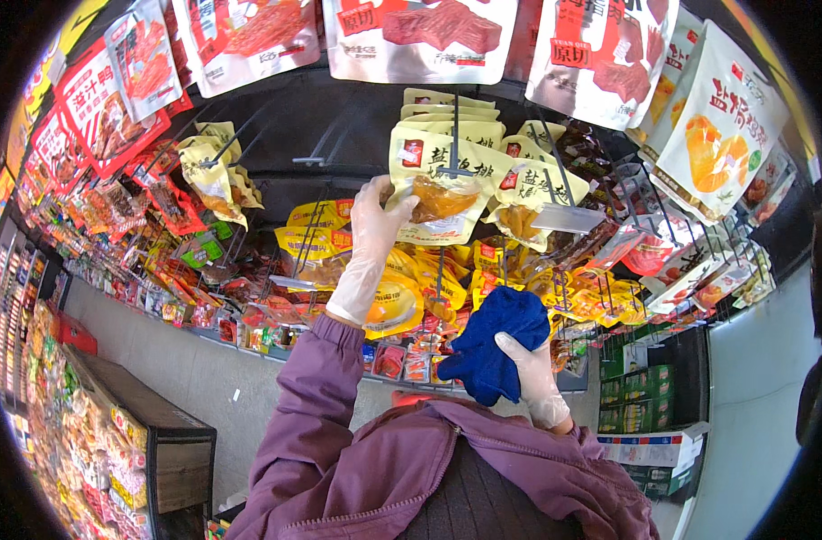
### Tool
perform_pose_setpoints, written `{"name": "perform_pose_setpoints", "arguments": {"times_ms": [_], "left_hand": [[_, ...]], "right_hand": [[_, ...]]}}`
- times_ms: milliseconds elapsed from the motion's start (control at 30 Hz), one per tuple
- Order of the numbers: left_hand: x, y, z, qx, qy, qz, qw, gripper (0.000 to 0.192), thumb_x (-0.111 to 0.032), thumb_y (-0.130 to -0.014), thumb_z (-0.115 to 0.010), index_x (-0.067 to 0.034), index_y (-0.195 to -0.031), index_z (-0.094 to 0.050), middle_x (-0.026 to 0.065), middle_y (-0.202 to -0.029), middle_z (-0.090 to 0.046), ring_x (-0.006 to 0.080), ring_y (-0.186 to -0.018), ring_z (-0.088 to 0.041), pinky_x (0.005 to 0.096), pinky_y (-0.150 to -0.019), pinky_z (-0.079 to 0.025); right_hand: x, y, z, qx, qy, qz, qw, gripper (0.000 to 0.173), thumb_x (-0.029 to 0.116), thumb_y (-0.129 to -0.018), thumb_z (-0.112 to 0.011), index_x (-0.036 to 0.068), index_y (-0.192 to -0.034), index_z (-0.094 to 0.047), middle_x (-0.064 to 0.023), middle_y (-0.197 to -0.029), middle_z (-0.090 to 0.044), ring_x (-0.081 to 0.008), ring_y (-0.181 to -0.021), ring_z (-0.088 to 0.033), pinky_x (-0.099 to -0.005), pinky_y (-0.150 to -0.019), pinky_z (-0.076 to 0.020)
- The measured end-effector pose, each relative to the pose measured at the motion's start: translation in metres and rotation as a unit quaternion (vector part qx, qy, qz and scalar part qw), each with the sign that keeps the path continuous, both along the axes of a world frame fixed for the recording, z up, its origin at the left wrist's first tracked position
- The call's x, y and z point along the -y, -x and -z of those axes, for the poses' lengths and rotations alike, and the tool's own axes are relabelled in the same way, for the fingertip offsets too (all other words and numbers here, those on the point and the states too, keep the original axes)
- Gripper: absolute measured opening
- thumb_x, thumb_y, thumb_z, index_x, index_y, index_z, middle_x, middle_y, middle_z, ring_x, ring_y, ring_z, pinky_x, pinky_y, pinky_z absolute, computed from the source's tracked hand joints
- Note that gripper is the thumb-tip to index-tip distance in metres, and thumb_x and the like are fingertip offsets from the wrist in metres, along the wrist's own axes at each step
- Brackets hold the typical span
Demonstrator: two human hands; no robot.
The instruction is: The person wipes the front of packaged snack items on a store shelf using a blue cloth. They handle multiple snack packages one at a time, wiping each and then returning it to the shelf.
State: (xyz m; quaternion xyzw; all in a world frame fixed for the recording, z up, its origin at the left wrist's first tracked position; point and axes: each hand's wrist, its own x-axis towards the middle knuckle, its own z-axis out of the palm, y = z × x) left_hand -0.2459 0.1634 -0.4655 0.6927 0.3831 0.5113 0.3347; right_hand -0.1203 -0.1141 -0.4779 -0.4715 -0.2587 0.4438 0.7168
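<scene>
In a clear plastic glove, my left hand [380,229] grips the lower left edge of a pale yellow snack pouch [445,192]. The pouch hangs at the front of a metal display hook [456,128], with several like it behind. My right hand [529,368], gloved the same way, holds a bunched dark blue cloth [499,344] in front of my chest. Just right of the gripped pouch hangs another pale yellow pouch [536,196], whose hook ends in a clear price-tag holder [567,219].
Large white meat-snack pouches [418,40] hang overhead. Yellow oval packs [391,297] fill hooks below, above a low shelf edge [269,358]. Behind on the left stands a wooden display bin [181,466] of packaged goods. Stacked green cartons [637,398] stand at right.
</scene>
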Motion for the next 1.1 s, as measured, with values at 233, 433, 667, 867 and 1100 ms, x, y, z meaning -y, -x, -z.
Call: {"name": "perform_pose_setpoints", "arguments": {"times_ms": [233,433,667,867,1100], "left_hand": [[0.011,-0.009,0.006,0.046,0.086,0.111,0.989,0.038,-0.006,-0.082,-0.072,0.000,-0.117,-0.058,0.0060,-0.097,-0.069,0.0123,-0.084,-0.065,0.0265,-0.076,-0.051],[0.015,-0.013,0.003,0.095,0.094,0.201,0.971,0.049,-0.014,-0.083,-0.072,0.000,-0.126,-0.052,0.0123,-0.115,-0.065,0.0177,-0.105,-0.061,0.0299,-0.091,-0.047],[0.031,-0.011,-0.002,0.115,0.102,0.269,0.951,0.046,-0.031,-0.097,-0.055,0.000,-0.131,-0.050,0.0088,-0.123,-0.058,0.0162,-0.115,-0.050,0.0302,-0.101,-0.036],[0.049,0.009,-0.005,0.109,0.139,0.263,0.949,0.043,-0.031,-0.099,-0.052,0.000,-0.129,-0.053,0.0061,-0.122,-0.058,0.0140,-0.111,-0.050,0.0289,-0.098,-0.037],[0.057,0.041,0.003,0.128,0.197,0.320,0.918,0.046,-0.031,-0.100,-0.049,-0.002,-0.136,-0.047,0.0045,-0.128,-0.054,0.0134,-0.114,-0.048,0.0297,-0.099,-0.036]], "right_hand": [[0.016,-0.006,0.005,-0.040,0.022,0.054,0.997,0.032,-0.006,-0.084,-0.064,0.005,-0.114,-0.058,-0.0058,-0.105,-0.064,-0.0178,-0.094,-0.063,-0.0350,-0.086,-0.0524],[0.022,-0.009,0.017,-0.009,0.047,0.063,0.997,0.029,-0.005,-0.084,-0.064,0.006,-0.110,-0.058,-0.0065,-0.104,-0.065,-0.0174,-0.093,-0.063,-0.0347,-0.084,-0.0527],[0.022,-0.005,0.007,-0.016,0.027,0.039,0.999,0.034,-0.005,-0.084,-0.063,0.005,-0.116,-0.056,-0.0078,-0.108,-0.064,-0.0190,-0.095,-0.063,-0.0367,-0.084,-0.0528],[0.023,-0.004,-0.003,-0.038,0.012,0.024,0.999,0.044,-0.003,-0.084,-0.064,0.006,-0.125,-0.054,-0.0077,-0.111,-0.064,-0.0202,-0.100,-0.063,-0.0366,-0.090,-0.0510],[0.026,-0.007,-0.005,-0.020,0.009,0.010,1.000,0.050,-0.004,-0.083,-0.066,0.005,-0.129,-0.051,-0.0085,-0.116,-0.062,-0.0210,-0.104,-0.062,-0.0383,-0.091,-0.0509]]}}
